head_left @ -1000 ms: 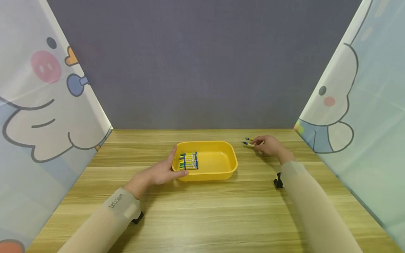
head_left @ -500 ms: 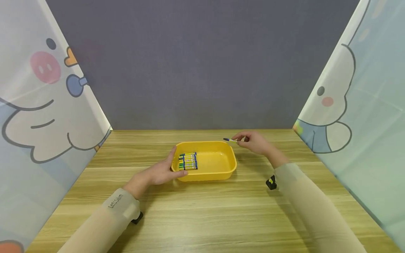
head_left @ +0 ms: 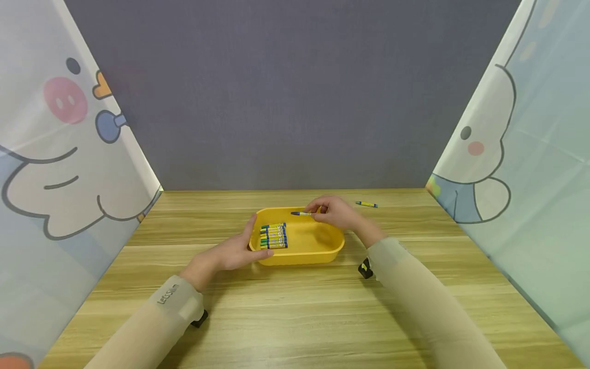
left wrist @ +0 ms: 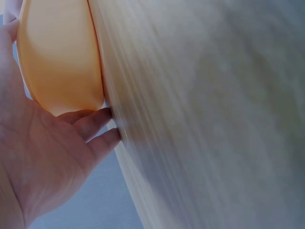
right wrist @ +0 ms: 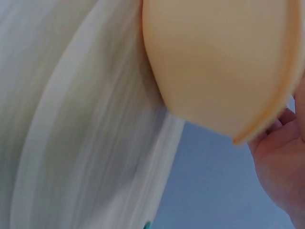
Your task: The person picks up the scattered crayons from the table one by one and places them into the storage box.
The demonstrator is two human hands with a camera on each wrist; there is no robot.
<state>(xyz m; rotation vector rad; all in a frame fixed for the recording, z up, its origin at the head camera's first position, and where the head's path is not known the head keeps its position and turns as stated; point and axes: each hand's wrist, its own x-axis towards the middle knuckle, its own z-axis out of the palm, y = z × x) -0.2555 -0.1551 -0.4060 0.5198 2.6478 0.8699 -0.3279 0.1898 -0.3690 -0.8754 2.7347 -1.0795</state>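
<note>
My left hand [head_left: 236,250] holds the left end of a yellow plastic tray [head_left: 299,259], its thumb along the front rim. In the left wrist view, the fingers [left wrist: 93,124] bend round the tray's outer wall, low by the tabletop. Over the tray's back right part, my right hand [head_left: 334,211] pinches a dark-blue-tipped crayon [head_left: 300,213] between thumb and fingers, tip to the left. Several crayons [head_left: 274,236] with yellow wrappers lie side by side in the tray's left part, green tips among them. The pinched crayon is hidden in the right wrist view.
One more yellow-wrapped crayon [head_left: 366,204] lies on the wooden table [head_left: 286,318], behind and right of the tray. A dark grey panel [head_left: 295,97] stands along the back edge. Cartoon-printed sheets [head_left: 530,169] close off both sides.
My right hand has lifted the blue-tipped crayon from the table at right and carried it left over the tray. My left hand and the tray have stayed in place.
</note>
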